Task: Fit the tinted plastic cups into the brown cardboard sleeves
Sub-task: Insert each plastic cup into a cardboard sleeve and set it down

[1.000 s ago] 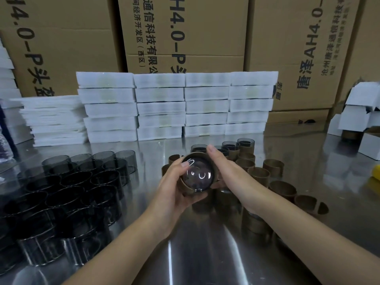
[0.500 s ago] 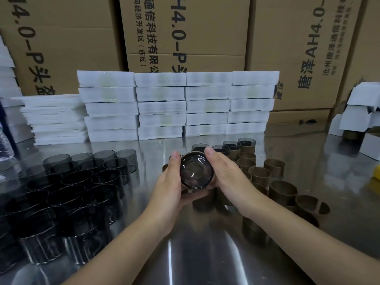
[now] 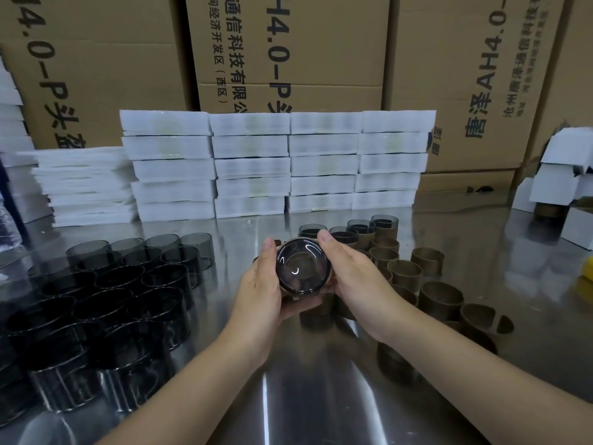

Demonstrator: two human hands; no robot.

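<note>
Both thumbs lie along the top of the cup (image 3: 303, 268), the left hand's fingers (image 3: 303, 306) curl under it, and the right hand's other fingers are hidden behind it. The left hand (image 3: 260, 284) and right hand (image 3: 356, 277) grip the cup between them above the table (image 3: 305, 396), with its round end turned towards the camera. Only a sliver of brown sleeve (image 3: 330, 277) shows at its edge, so I cannot tell how far in it sits.

To finish this well, I would keep the cup square to the sleeve and press evenly from both sides. Tilting could jam the thin cardboard or split its seam. A small twist should help it seat.

More tinted cups (image 3: 122, 277) stand crowded on the left. Empty sleeves (image 3: 404, 273) stand on the right, and a few finished ones (image 3: 385, 223) are just behind the hands. Stacks of white pads (image 3: 250, 162) line the back of the table, and small white boxes (image 3: 564, 175) sit at the far right.

The big cartons (image 3: 288, 43) behind are printed "AH4.0-P", with "通信科技有限公" and "(西区)" on the middle one and "唐泽AH4.0" on the right one. The smaller print there is too blurred to read.
</note>
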